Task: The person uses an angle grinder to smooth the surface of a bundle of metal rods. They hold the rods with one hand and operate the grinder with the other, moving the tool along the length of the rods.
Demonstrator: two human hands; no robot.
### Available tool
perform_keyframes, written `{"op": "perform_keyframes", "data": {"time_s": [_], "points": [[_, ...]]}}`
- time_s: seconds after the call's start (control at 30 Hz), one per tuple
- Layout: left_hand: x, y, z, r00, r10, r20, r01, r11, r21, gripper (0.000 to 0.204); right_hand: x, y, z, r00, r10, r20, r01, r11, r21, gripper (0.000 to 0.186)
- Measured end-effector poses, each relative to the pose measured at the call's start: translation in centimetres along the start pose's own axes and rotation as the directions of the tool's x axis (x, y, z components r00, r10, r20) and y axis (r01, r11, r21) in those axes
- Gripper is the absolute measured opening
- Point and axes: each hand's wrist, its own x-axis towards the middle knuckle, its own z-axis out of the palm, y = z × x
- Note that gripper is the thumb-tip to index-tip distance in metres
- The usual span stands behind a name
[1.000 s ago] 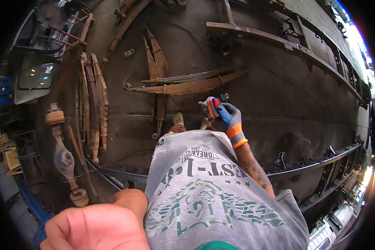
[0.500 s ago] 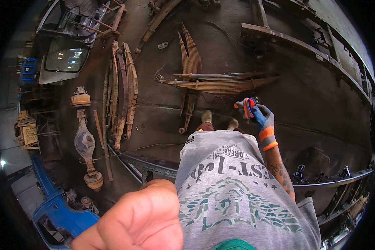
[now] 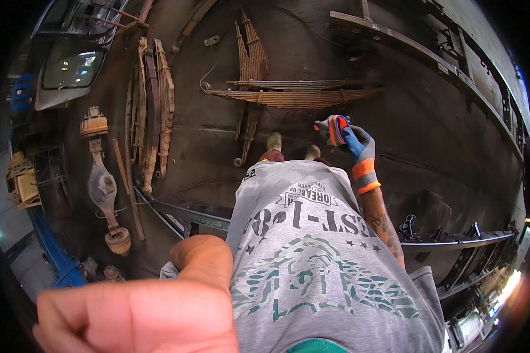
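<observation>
Right fingers (gloved); glove within

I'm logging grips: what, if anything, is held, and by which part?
The right hand holds what looks like a bunched glove, apparently by its cuff; the left hand shows nothing held.

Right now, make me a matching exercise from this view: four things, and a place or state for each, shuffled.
1. right hand
2. left hand
3. axle
4. crossed leaf springs

A. lying at the picture's left, rusty at both ends
B. gloved, gripping an orange-and-blue bundle
C. ahead of the feet
D. bare, close to the camera

Pairs: 1-B, 2-D, 3-A, 4-C
</observation>
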Motion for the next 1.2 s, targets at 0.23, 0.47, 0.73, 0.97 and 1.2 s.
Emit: {"op": "perform_keyframes", "data": {"time_s": [0.23, 0.47, 0.73, 0.97, 1.2], "points": [[-2.5, -2.1, 4.7, 0.957, 0.14, -0.255, -0.155, 0.987, -0.042, 0.029, -0.2, -0.2, 0.3, 1.0, 0.014, -0.008, -0.014, 1.0, -0.004, 0.025], [0.9, -0.9, -2.7, 0.993, -0.033, 0.118, 0.03, 0.999, 0.025, 0.026, -0.1, 0.6, -1.8, 0.997, -0.031, -0.065, 0.026, 0.996, -0.082, 0.025], [-1.2, -1.6, 2.6, 0.981, 0.121, -0.153, -0.12, 0.993, 0.019, 0.02, 0.6, -0.1, 1.6, 1.0, 0.005, -0.001, -0.005, 1.0, 0.014, 0.026], [-8.7, -5.6, 6.9, 0.75, -0.58, 0.318, 0.636, 0.503, -0.585, 0.031, 0.5, 1.2, -0.2, 0.999, -0.032, -0.012, 0.031, 0.998, -0.053, 0.027], [-8.0, 2.0, 16.1, 0.729, -0.384, 0.567, 0.389, -0.45, -0.804, 0.013, 0.8, 0.8, -0.2, 0.999, 0.032, 0.005, -0.032, 0.999, -0.022, 0.026]]}}
